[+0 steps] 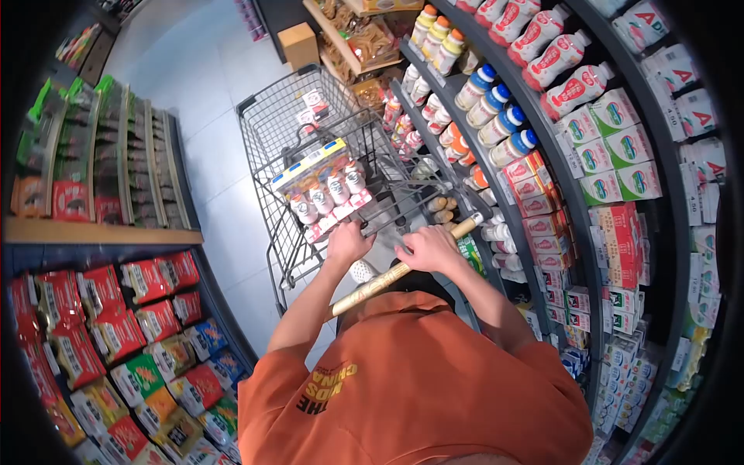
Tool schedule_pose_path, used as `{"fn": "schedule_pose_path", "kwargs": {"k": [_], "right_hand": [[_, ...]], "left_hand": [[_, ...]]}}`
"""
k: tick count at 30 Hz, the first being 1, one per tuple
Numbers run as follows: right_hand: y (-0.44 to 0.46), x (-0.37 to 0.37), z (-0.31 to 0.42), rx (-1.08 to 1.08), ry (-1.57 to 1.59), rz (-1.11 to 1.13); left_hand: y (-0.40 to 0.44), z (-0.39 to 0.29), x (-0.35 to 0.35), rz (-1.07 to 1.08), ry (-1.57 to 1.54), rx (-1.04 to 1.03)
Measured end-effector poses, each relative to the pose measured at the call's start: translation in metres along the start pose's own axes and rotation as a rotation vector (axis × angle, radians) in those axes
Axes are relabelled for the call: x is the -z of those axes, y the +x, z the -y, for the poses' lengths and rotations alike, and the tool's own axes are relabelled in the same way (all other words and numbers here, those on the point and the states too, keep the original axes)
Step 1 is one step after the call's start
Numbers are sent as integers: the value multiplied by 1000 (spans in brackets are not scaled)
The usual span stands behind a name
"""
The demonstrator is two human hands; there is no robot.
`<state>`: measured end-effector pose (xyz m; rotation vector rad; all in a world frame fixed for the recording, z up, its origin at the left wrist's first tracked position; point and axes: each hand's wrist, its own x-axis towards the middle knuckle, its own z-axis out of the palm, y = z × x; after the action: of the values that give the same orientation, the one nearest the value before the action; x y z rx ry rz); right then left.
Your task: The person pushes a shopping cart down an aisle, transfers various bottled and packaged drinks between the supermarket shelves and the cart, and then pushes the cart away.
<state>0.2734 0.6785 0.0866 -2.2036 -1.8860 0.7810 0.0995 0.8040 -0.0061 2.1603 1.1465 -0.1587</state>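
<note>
A shopping cart point(267, 143) with a wire basket stands ahead of me. In its upper rear part sits a tilted pack of small white bottles point(329, 190) with a yellow and blue top edge. My left hand point(349, 242) is at the lower edge of this pack, its fingers curled against it and their tips partly hidden. My right hand point(430, 249) is wrapped over the tan cart handle point(368, 288), near its right end. Small white and red packs point(312, 101) are deeper in the basket.
Close on the right curve shelves with drink bottles point(504, 116) and boxed cartons point(608, 147). A left rack holds red snack bags point(112, 306). Pale floor tiles point(221, 167) run between the cart and that rack. A wooden box point(298, 45) stands beyond the cart.
</note>
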Motion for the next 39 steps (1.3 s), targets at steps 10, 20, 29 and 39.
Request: {"fn": "schedule_pose_path", "kwargs": {"k": [10, 20, 29, 39], "right_hand": [[80, 7, -12, 176, 154, -291], [144, 27, -26, 250, 169, -258], [182, 43, -35, 213, 188, -196], [215, 71, -33, 126, 151, -98]], "left_hand": [[78, 12, 53, 38, 41, 55], [139, 18, 83, -7, 74, 68], [176, 23, 100, -54, 55, -5], [210, 27, 129, 90, -3, 10]]}}
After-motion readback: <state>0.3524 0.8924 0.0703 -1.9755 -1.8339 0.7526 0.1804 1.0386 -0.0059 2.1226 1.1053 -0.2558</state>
